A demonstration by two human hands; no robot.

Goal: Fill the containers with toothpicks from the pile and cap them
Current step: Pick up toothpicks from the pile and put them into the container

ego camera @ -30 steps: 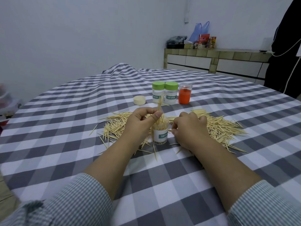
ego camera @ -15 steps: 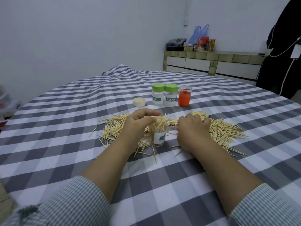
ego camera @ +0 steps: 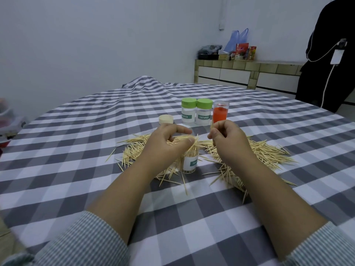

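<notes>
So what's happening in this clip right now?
A person is filling an open jar with toothpicks from the pile on the checked cloth. The left hand steadies the picks sticking out of the jar; the right hand pinches a few more, raised beside it. Two green-capped jars, an orange container and a loose cap stand behind.

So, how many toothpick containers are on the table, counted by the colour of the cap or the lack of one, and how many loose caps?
Green-capped containers: 2
Container with an orange insert, no cap on it: 1
Open container being filled, no cap: 1
Loose cream cap: 1
Total: 4 containers and 1 loose cap, 5 things.
</notes>
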